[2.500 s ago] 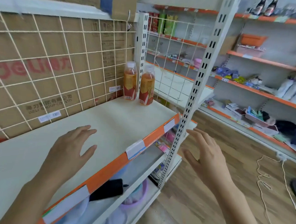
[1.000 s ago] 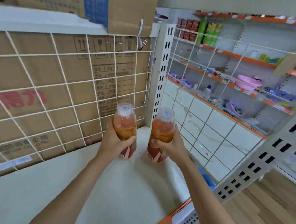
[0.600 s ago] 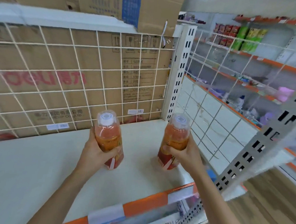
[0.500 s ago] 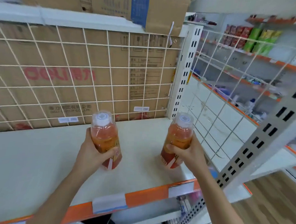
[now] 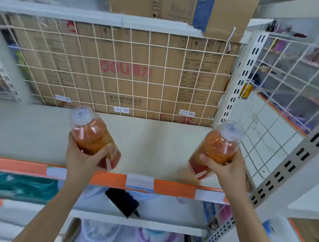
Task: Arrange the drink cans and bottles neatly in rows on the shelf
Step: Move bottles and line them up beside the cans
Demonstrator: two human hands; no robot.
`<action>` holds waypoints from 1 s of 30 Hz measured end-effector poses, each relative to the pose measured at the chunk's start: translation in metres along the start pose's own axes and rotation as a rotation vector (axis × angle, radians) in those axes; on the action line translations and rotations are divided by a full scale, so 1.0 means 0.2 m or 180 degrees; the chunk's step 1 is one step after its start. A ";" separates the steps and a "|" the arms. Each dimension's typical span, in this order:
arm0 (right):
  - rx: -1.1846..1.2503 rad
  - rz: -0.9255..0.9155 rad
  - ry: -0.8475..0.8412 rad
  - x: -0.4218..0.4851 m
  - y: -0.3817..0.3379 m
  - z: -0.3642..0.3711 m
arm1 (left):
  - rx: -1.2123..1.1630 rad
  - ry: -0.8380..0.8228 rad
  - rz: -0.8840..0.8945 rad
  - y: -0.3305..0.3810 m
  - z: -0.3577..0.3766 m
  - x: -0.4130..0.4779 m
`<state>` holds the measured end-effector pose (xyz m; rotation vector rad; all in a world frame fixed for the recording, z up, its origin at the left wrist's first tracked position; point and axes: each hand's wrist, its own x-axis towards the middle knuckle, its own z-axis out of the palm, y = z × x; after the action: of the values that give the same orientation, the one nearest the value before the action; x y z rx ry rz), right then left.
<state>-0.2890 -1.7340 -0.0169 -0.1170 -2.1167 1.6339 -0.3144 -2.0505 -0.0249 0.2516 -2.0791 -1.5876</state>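
Two clear bottles of orange drink with red labels and white caps are over the front of the cream shelf. My left hand grips the left bottle around its middle, tilted left. My right hand grips the right bottle, tilted right, near the shelf's right end. Both bottle bases are close to the orange front edge strip; whether they touch the shelf I cannot tell.
A white wire grid backs the shelf, with a cardboard box behind it. A perforated white upright and a wire side panel bound the right end. A yellow can stands beyond. A black object lies on the shelf below.
Both hands took the two bottles from the back right corner and drew them toward the front edge, spreading them far apart. The view has swung left.
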 end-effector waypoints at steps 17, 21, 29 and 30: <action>0.0547 -0.0112 -0.1788 -0.08 -0.29 0.72 | 0.0529 0.1152 -0.0091 -0.06 -0.96 -0.27; 0.0642 -0.0182 -0.2046 -0.17 -0.37 0.98 | 0.0616 0.1377 -0.0078 -0.08 -1.19 -0.29; 0.0805 -0.0360 -0.2485 -0.46 -0.57 1.51 | 0.0386 0.1698 -0.0017 -0.09 -1.63 -0.23; 0.0828 -0.0357 -0.2523 -0.49 -0.60 1.58 | 0.0345 0.1715 -0.0013 -0.10 -1.69 -0.21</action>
<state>-0.3047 -2.0847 0.0057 0.8449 -2.3285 2.0850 -0.1135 -2.3243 0.0081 0.6445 -1.7372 -1.2341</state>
